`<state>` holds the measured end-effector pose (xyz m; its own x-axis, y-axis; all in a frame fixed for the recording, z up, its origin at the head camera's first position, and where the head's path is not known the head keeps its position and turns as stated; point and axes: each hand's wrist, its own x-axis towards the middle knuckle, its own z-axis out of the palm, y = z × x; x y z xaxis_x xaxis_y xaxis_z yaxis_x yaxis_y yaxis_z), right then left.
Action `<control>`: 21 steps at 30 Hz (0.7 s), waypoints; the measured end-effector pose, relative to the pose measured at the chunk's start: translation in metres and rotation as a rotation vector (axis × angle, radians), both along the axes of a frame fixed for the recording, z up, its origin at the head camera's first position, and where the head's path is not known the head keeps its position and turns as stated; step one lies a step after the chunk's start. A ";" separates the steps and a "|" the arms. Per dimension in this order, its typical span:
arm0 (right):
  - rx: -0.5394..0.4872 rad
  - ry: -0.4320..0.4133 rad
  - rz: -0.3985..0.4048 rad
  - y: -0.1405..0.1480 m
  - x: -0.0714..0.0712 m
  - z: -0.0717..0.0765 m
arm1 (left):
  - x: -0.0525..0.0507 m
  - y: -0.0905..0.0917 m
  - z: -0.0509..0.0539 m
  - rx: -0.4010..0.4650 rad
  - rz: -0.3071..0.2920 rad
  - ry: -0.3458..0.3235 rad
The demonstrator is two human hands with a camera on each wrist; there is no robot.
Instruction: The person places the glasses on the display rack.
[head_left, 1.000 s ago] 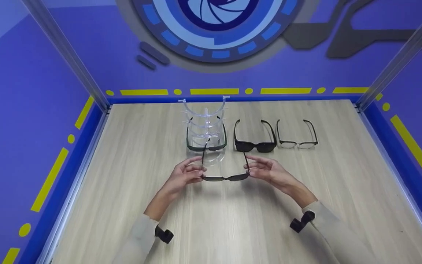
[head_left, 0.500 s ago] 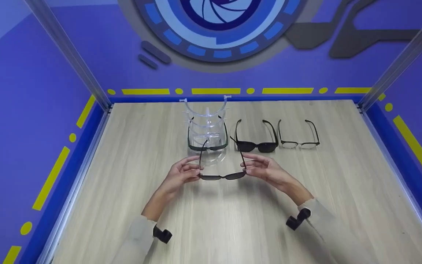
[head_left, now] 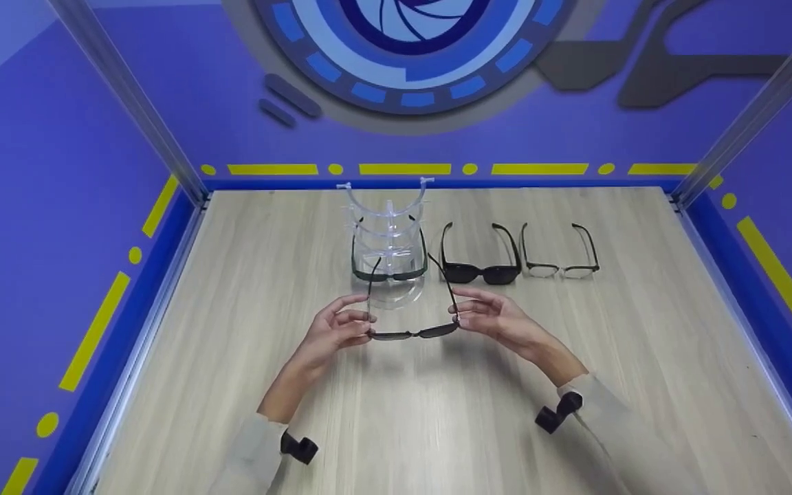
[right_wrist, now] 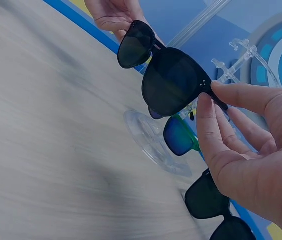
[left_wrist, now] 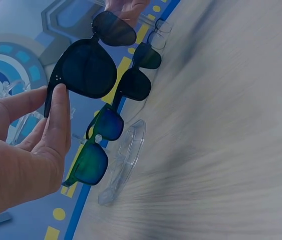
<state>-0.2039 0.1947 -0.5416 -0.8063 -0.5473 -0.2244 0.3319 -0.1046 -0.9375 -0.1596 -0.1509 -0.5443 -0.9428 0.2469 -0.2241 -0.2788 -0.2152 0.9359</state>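
Both hands hold up one pair of black sunglasses [head_left: 436, 331], lenses toward the person and arms unfolded away. The left hand [head_left: 331, 330] pinches the frame at its left hinge; the right hand [head_left: 499, 317] pinches the right hinge. In the left wrist view the dark lens [left_wrist: 89, 69] has small dots by the hinge. Just beyond stands a clear plastic eyewear stand [head_left: 389, 213] with several curved tiers. A pair of green-framed sunglasses [head_left: 389, 277] with blue-green lenses sits low on it; its base shows in the right wrist view.
Right of the stand, thick black sunglasses [head_left: 482, 275] lie with arms unfolded. Beside them are clear-lensed glasses [head_left: 561, 271] with dark arms. The wooden table [head_left: 423, 426] is bounded by blue panels at the back and sides.
The held sunglasses have shifted slightly to the left, with both hands still pinching the hinges. The stand and the other glasses have stayed in place.
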 end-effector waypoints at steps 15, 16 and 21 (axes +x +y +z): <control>-0.014 0.005 0.011 -0.011 -0.012 0.018 | -0.004 -0.008 0.012 -0.062 0.032 0.025; -0.013 0.008 0.008 -0.012 -0.013 0.019 | -0.005 -0.009 0.013 -0.064 0.033 0.025; -0.004 0.018 -0.009 -0.018 -0.021 0.024 | -0.010 -0.010 0.016 -0.074 0.050 0.028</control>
